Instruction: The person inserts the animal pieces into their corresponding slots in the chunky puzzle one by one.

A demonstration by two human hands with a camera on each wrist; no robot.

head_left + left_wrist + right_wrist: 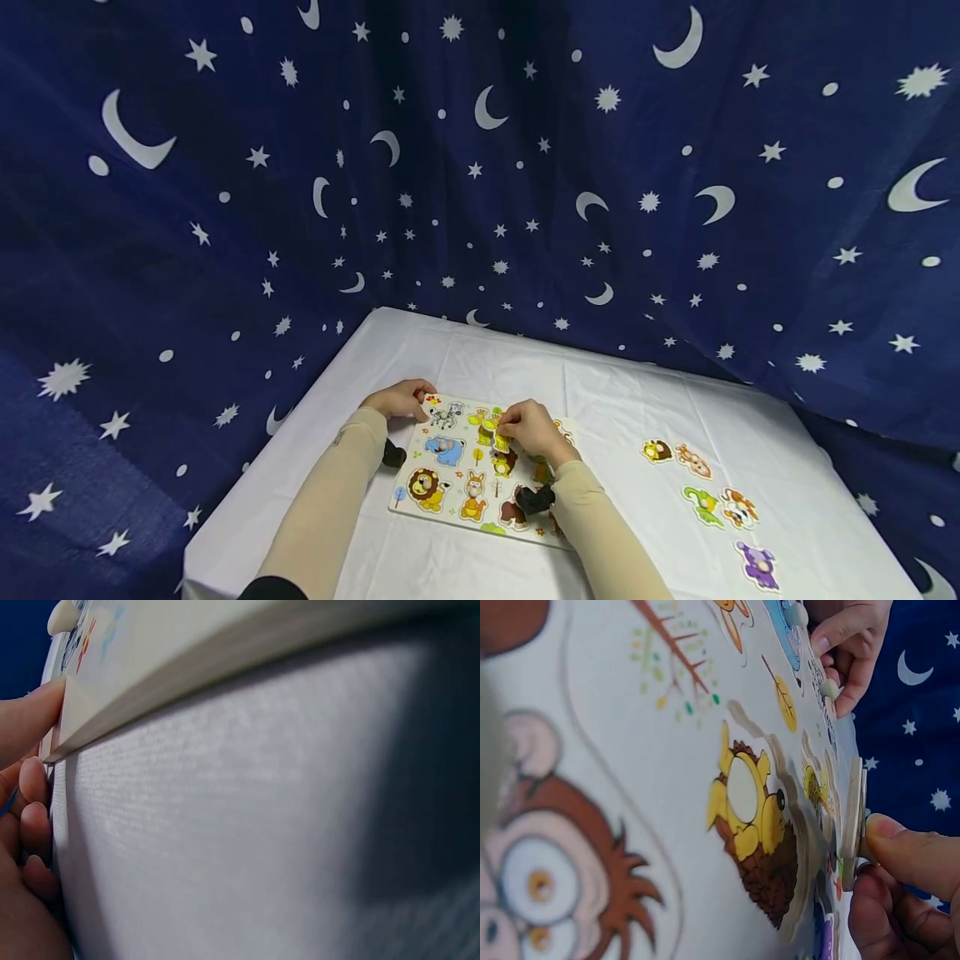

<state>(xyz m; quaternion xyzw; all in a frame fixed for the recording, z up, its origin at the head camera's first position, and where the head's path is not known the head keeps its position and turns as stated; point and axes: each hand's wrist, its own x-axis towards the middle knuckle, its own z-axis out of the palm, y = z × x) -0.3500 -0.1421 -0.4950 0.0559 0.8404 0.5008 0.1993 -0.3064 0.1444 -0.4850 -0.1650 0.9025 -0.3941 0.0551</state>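
Observation:
A wooden animal peg puzzle board (456,483) lies on the white-covered table. My left hand (399,400) grips its far left corner; in the left wrist view the thumb (34,716) presses on the board's edge, with the other fingers curled beside and below it. Between thumb and fingers, my right hand (534,429) pinches a yellow giraffe piece (501,437) by its knob. Seen edge-on in the right wrist view, the giraffe piece (850,825) stands tilted above the board, near the giraffe-pictured recess (478,418). Its printed face is mostly hidden there.
Zebra (447,415), elephant (447,451), lion (425,489) and kangaroo (473,497) sit on the board. A hedgehog recess (750,802) shows its picture. Loose pieces lie to the right, among them a hedgehog (657,451), a green crocodile (702,506) and a purple animal (758,566).

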